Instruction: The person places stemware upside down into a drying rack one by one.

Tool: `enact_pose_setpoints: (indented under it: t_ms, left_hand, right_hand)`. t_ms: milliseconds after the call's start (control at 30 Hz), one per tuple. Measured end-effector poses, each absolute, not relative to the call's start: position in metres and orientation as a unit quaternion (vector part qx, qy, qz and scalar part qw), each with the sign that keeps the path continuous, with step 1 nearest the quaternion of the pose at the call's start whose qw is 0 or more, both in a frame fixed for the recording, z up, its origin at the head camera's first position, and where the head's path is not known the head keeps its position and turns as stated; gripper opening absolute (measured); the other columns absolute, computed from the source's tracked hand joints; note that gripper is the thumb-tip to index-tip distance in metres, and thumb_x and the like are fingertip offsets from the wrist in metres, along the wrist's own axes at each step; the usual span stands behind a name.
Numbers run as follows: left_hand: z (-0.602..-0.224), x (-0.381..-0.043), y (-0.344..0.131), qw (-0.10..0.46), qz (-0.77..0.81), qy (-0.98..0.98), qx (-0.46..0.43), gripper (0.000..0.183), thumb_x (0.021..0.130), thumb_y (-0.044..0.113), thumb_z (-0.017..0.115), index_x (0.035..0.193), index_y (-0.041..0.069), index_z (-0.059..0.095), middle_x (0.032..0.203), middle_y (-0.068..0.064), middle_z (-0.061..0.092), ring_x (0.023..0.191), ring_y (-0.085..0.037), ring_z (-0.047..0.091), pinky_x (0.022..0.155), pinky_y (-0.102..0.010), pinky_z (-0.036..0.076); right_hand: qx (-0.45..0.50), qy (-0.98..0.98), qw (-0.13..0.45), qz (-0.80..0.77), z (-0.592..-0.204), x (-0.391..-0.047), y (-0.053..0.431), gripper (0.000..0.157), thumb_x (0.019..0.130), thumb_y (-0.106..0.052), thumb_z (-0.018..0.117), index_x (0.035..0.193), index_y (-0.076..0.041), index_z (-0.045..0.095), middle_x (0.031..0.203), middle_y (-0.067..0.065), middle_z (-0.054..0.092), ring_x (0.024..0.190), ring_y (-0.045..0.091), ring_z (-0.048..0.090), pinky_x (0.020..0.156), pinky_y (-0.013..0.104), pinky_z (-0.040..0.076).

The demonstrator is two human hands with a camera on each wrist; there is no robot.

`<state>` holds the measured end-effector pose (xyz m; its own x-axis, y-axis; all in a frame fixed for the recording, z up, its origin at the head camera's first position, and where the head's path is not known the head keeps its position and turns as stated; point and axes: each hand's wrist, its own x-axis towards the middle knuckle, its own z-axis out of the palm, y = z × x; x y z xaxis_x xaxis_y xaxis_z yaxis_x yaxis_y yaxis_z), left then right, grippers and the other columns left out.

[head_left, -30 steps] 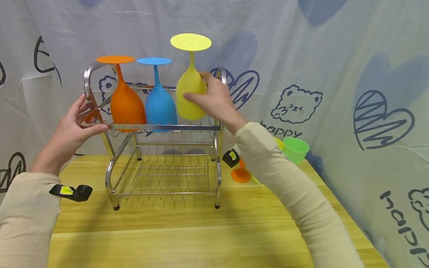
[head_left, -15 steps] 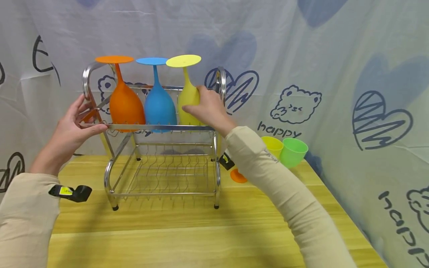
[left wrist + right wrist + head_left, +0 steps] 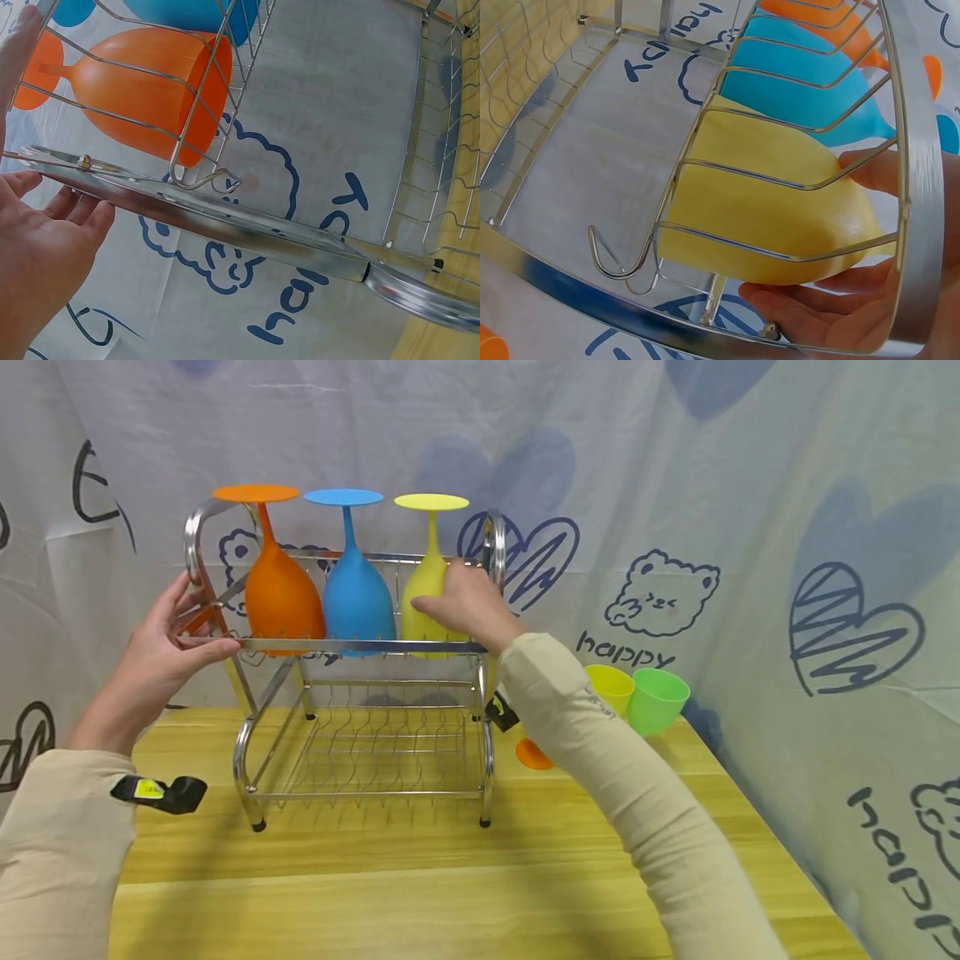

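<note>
A two-tier chrome dish rack [image 3: 367, 647] stands on the wooden table. Upside down in its upper tier are an orange goblet [image 3: 283, 597], a blue goblet [image 3: 358, 606] and a yellow goblet [image 3: 426, 589], in a row from left to right. My right hand [image 3: 472, 602] holds the yellow goblet by its bowl; in the right wrist view the thumb and fingers [image 3: 795, 311] lie on either side of it, behind the rack wires. My left hand [image 3: 161, 643] grips the rack's upper left end, thumb along the front bar and fingers [image 3: 79, 206] at the side frame.
The lower tier [image 3: 386, 743] is a wire basket with wavy dividers. Right of the rack stand a yellow cup [image 3: 609, 687] and a green cup [image 3: 657, 700], with an orange base [image 3: 533, 754] partly behind my right sleeve. A patterned curtain [image 3: 675, 485] hangs behind.
The yellow goblet has come down from above the rack into the upper tier. It tilted left midway and now stands upright. My left hand stays on the rack.
</note>
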<state>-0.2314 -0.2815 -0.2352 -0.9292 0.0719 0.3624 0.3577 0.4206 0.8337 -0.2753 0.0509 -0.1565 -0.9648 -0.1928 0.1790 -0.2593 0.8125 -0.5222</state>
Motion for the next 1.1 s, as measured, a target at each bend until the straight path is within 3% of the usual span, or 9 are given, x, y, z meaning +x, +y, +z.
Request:
enact_pose_setpoints:
  t_ms: [333, 500, 633, 733, 833, 933, 1100]
  left_hand:
    - [-0.237, -0.233, -0.281, 0.140, -0.523, -0.831, -0.128, 0.085, 0.097, 0.015, 0.059, 0.154, 0.037, 0.001, 0.161, -0.007, 0.010, 0.143, -0.039, 0.016, 0.109, -0.027, 0.033]
    - [-0.237, -0.232, -0.280, 0.143, -0.528, -0.828, -0.126, 0.084, 0.097, 0.015, 0.058, 0.155, 0.037, 0.001, 0.161, -0.008, 0.010, 0.143, -0.038, 0.016, 0.109, -0.028, 0.032]
    - [-0.240, -0.229, -0.276, 0.165, -0.515, -0.833, -0.115, 0.082, 0.098, 0.017, 0.058, 0.156, 0.033, 0.002, 0.161, -0.005, 0.013, 0.141, -0.033, 0.026, 0.105, -0.023, 0.035]
    - [-0.245, -0.226, -0.270, 0.196, -0.507, -0.833, -0.105, 0.079, 0.099, 0.020, 0.056, 0.156, 0.026, 0.002, 0.161, -0.004, 0.013, 0.135, -0.028, 0.035, 0.103, -0.018, 0.037]
    - [-0.251, -0.224, -0.262, 0.227, -0.523, -0.816, -0.095, 0.076, 0.100, 0.024, 0.052, 0.156, 0.021, 0.001, 0.161, -0.005, 0.012, 0.137, -0.027, 0.033, 0.107, -0.018, 0.030]
    - [-0.257, -0.221, -0.253, 0.261, -0.544, -0.793, -0.081, 0.072, 0.101, 0.024, 0.051, 0.156, 0.018, 0.005, 0.159, -0.005, 0.017, 0.134, -0.022, 0.034, 0.110, -0.020, 0.026]
    - [-0.262, -0.215, -0.243, 0.332, -0.565, -0.753, -0.060, 0.068, 0.096, 0.014, 0.058, 0.152, 0.013, 0.019, 0.151, -0.007, 0.032, 0.117, -0.011, 0.042, 0.109, -0.018, 0.029]
  right_hand:
    - [0.110, -0.956, 0.050, 0.267, -0.155, -0.269, 0.049, 0.047, 0.091, -0.038, 0.066, 0.117, -0.003, 0.048, 0.095, 0.009, 0.056, 0.079, 0.019, 0.054, 0.063, 0.025, 0.050]
    - [0.120, -0.964, 0.080, 0.223, -0.150, -0.258, 0.050, 0.057, 0.093, -0.039, 0.062, 0.130, 0.000, 0.044, 0.104, 0.010, 0.054, 0.089, 0.020, 0.053, 0.072, 0.028, 0.050]
    - [0.154, -0.958, 0.113, 0.215, -0.142, -0.238, 0.057, 0.062, 0.094, -0.037, 0.060, 0.141, -0.001, 0.040, 0.117, 0.011, 0.054, 0.097, 0.021, 0.051, 0.078, 0.030, 0.050]
    - [0.193, -0.943, 0.154, 0.222, -0.137, -0.221, 0.066, 0.059, 0.095, -0.034, 0.061, 0.143, -0.004, 0.043, 0.128, 0.010, 0.057, 0.107, 0.022, 0.054, 0.088, 0.032, 0.050]
    - [0.240, -0.917, 0.220, 0.233, -0.134, -0.208, 0.081, 0.050, 0.095, -0.028, 0.062, 0.137, -0.003, 0.051, 0.129, 0.010, 0.058, 0.113, 0.023, 0.053, 0.095, 0.033, 0.045]
    - [0.277, -0.880, 0.291, 0.255, -0.135, -0.201, 0.100, 0.041, 0.094, -0.021, 0.063, 0.129, 0.000, 0.058, 0.121, 0.013, 0.062, 0.106, 0.024, 0.055, 0.090, 0.033, 0.047]
    - [0.274, -0.835, 0.374, 0.297, -0.142, -0.200, 0.137, 0.033, 0.093, -0.013, 0.064, 0.122, 0.004, 0.062, 0.117, 0.015, 0.063, 0.107, 0.026, 0.056, 0.090, 0.035, 0.049]
